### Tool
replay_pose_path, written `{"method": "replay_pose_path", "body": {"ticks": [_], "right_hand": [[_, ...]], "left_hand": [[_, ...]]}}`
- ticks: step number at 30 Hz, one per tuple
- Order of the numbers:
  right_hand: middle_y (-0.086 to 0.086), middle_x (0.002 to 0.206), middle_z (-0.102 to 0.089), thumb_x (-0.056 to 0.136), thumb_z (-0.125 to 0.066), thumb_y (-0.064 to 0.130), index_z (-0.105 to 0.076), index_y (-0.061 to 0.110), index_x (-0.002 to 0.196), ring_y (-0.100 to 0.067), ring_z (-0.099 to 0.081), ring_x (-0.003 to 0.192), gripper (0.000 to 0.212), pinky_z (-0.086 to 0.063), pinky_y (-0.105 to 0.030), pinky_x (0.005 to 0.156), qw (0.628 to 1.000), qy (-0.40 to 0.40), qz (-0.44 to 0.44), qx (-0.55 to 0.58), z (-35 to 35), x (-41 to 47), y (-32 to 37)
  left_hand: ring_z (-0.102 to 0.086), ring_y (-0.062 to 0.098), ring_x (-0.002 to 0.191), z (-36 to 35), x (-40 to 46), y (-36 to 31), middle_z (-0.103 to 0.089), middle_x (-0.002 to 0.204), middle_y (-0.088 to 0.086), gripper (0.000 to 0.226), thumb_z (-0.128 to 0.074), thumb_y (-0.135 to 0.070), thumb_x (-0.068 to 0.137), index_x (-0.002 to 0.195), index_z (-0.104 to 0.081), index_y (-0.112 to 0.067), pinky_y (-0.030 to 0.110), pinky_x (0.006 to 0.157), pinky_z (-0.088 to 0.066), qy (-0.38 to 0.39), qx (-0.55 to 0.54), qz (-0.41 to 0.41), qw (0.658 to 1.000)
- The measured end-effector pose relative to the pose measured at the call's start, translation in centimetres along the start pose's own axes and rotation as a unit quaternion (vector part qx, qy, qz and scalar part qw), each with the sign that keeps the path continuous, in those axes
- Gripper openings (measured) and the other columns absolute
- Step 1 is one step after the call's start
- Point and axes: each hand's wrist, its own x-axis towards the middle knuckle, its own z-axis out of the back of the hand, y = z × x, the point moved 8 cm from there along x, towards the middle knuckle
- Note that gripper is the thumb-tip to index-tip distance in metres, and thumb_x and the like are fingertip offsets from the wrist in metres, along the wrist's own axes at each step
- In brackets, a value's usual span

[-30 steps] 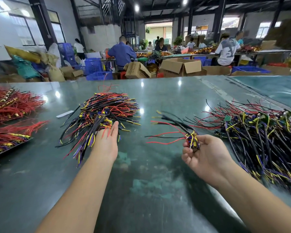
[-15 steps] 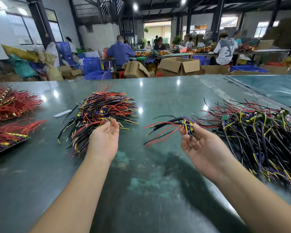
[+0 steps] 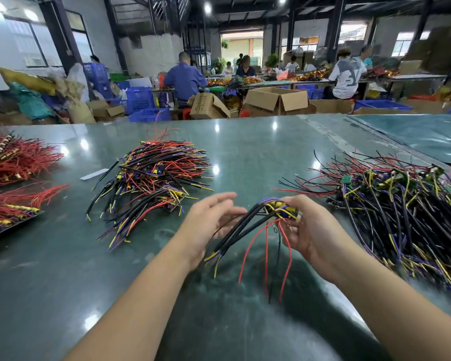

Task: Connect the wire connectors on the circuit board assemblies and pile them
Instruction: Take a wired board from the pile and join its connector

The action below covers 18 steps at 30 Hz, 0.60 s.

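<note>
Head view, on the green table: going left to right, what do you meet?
Red wire bundles → white strip → sorted wire pile → left hand → held assembly → right hand → tangled pile.

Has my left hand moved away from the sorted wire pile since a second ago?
Yes. The left hand left the sorted pile, moving right toward the assembly held by the right hand.

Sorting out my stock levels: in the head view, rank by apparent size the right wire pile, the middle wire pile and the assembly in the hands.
1. Right wire pile, though nearer the camera
2. Middle wire pile
3. Held assembly, in the right hand
</note>
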Motion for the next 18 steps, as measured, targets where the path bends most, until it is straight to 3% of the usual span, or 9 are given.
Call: {"method": "replay_pose_path", "body": {"ticks": [3, 7, 9, 11, 14, 16, 18], "right_hand": [[-0.002, 0.059, -0.056, 0.092, -0.056, 0.03, -0.061, 0.01, 0.098, -0.008, -0.047, 0.043, 0.022, -0.036, -0.015, 0.04, 0.999, 0.007, 0.02, -0.03, 0.1, 0.2, 0.3], [-0.004, 0.06, -0.062, 0.095, -0.054, 0.032, -0.063, 0.006, 0.092, -0.016, -0.049, 0.053, 0.028, -0.045, -0.019, 0.044, 0.997, 0.003, 0.063, -0.038, 0.4, 0.2, 0.8], [-0.006, 0.061, -0.063, 0.095, -0.053, 0.032, -0.064, 0.0, 0.096, -0.017, -0.051, 0.052, 0.034, -0.044, -0.021, 0.048, 0.996, 0.003, 0.068, -0.056, 0.4, 0.2, 0.7], [-0.009, 0.063, -0.062, 0.095, -0.053, 0.034, -0.064, -0.004, 0.099, -0.015, -0.053, 0.048, 0.04, -0.044, -0.02, 0.048, 0.995, 0.004, 0.063, -0.071, 0.4, 0.1, 0.6], [-0.01, 0.07, -0.065, 0.096, -0.051, 0.033, -0.069, 0.004, 0.09, -0.013, -0.055, 0.049, 0.035, -0.048, -0.019, 0.048, 0.998, 0.023, 0.034, -0.049, 0.0, 0.1, 0.3], [-0.013, 0.075, -0.062, 0.097, -0.047, 0.025, -0.069, 0.007, 0.085, -0.013, -0.056, 0.051, 0.03, -0.05, -0.02, 0.05, 0.998, 0.043, 0.021, -0.032, -0.4, 0.0, 0.2], [-0.015, 0.076, -0.057, 0.094, -0.045, 0.013, -0.068, 0.006, 0.085, -0.013, -0.052, 0.051, 0.025, -0.047, -0.02, 0.052, 0.997, 0.059, 0.024, -0.043, -0.8, 0.0, 0.2]], "left_hand": [[-0.061, 0.009, 0.074, -0.5, -0.3, 0.1, -0.072, 0.088, 0.005, 0.021, -0.051, -0.005, 0.094, 0.103, -0.069, -0.011, 0.012, 0.064, -0.046, 0.009, 0.165, -0.04, 0.985], [-0.059, 0.002, 0.069, -1.0, -0.9, -0.9, -0.072, 0.081, -0.001, 0.022, -0.058, -0.004, 0.091, 0.09, -0.073, -0.02, 0.015, 0.064, -0.045, 0.053, 0.236, -0.105, 0.965], [-0.06, 0.007, 0.072, -1.2, -1.1, -1.2, -0.073, 0.082, 0.002, 0.019, -0.059, -0.006, 0.09, 0.093, -0.073, -0.019, 0.023, 0.069, -0.048, 0.071, 0.24, -0.124, 0.96], [-0.054, 0.013, 0.066, -1.5, -1.2, -1.1, -0.068, 0.069, 0.001, 0.018, -0.064, -0.012, 0.088, 0.105, -0.069, -0.016, 0.027, 0.065, -0.044, 0.097, 0.231, -0.117, 0.961], [-0.04, 0.016, 0.058, -1.8, -1.2, -0.4, -0.057, 0.052, -0.007, 0.039, -0.07, -0.021, 0.084, 0.121, -0.059, -0.022, 0.024, 0.055, -0.033, 0.132, 0.228, -0.076, 0.962], [-0.049, 0.02, 0.062, -2.1, -1.4, -0.4, -0.064, 0.06, -0.002, 0.037, -0.065, -0.019, 0.087, 0.123, -0.058, -0.021, 0.025, 0.058, -0.04, 0.147, 0.208, -0.065, 0.965], [-0.063, 0.024, 0.074, -2.2, -1.5, -0.7, -0.07, 0.077, 0.007, 0.031, -0.059, -0.014, 0.092, 0.123, -0.06, -0.013, 0.023, 0.071, -0.051, 0.148, 0.172, -0.069, 0.971]]}}
